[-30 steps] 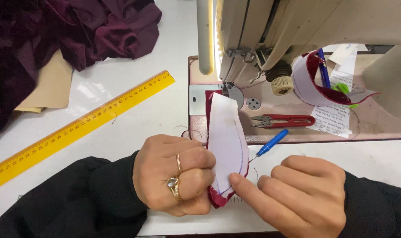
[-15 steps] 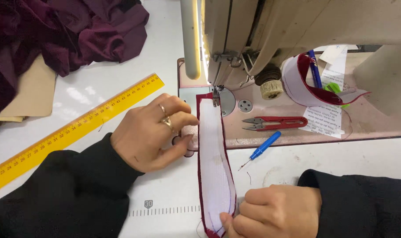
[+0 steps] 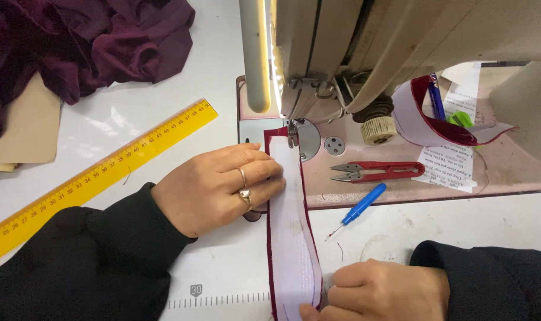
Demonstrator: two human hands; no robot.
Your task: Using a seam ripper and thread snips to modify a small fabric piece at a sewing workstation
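A long strip of maroon fabric faced with white interlining (image 3: 289, 220) is shown laid under the presser foot (image 3: 292, 138) of a sewing machine (image 3: 365, 47), at the centre of the frame. The strip's long axis runs from the needle area down to the lower edge of the frame, its far end pointing up toward the machine. The left hand (image 3: 220, 187) is laid flat, fingers pressed together on the strip's left edge. The right hand (image 3: 377, 294), at the lower edge, is seen pinching the strip's near end. The step is judged to be aligning the strip for a seam; the next move would call for even tension and a straight feed. A yellow ruler (image 3: 98, 178), red thread snips (image 3: 374, 171) and a blue seam ripper (image 3: 359, 208) lie nearby.
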